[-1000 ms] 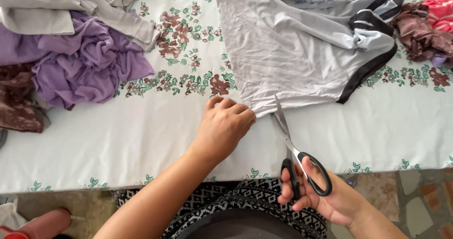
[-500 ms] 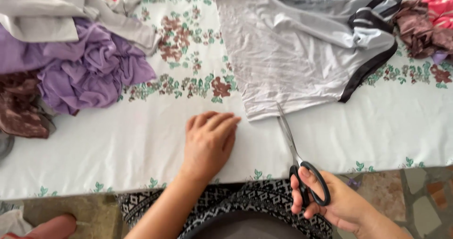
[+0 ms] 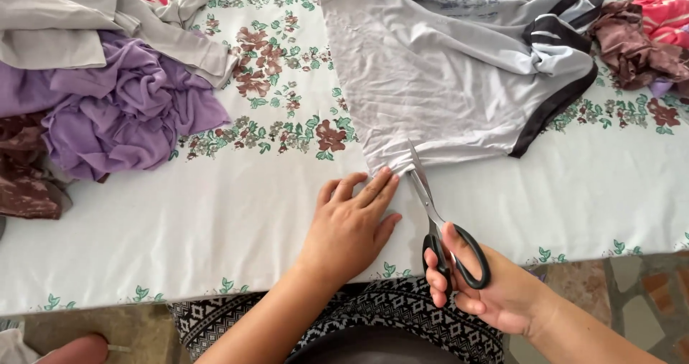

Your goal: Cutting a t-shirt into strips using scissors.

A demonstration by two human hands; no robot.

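A grey garment point(image 3: 459, 70) with black and white trim lies spread on the flowered white tablecloth point(image 3: 179, 220). My left hand point(image 3: 352, 224) rests flat on the cloth, fingertips touching the garment's near hem. My right hand point(image 3: 481, 285) holds black-handled scissors point(image 3: 438, 224) by their loops. The blades point away from me and their tips reach the hem just right of my left fingers. The blades look nearly closed.
A heap of purple cloth point(image 3: 122, 113) lies at the left, with beige fabric point(image 3: 79, 26) above it and brown patterned cloth point(image 3: 25, 177) at the edge. Brown and pink fabrics point(image 3: 646, 34) are piled at the far right. The table's front edge runs just before my lap.
My left hand pulled back off the hem, then slid forward again to touch it. The scissors shifted slightly and their tips now meet the hem.
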